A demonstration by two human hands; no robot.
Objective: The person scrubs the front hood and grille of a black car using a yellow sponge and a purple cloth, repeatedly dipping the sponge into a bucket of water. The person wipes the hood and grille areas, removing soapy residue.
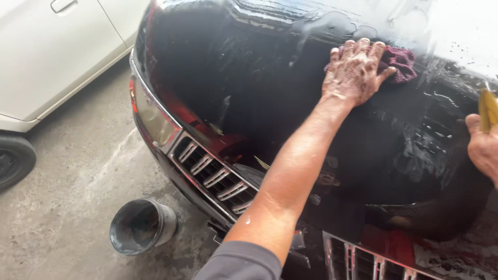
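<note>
A person's left hand (355, 70) presses flat, fingers spread, on a crumpled dark red cloth (398, 63) against the wet, glossy black hood of a car (249, 78), the bare forearm stretched up from a grey sleeve (241, 263). The cloth lies near the far part of the hood, partly under the palm, amid streaks of water. At the right edge, the right hand (482, 145) has its grip closed around a yellow object (487, 109), only partly in view and too cropped to identify. Below the hood run a chrome-slatted grille (212, 173) and a headlight (153, 116). A grey plastic bucket (141, 226) stands on the wet concrete floor (67, 207), beside a white car (52, 57).
</note>
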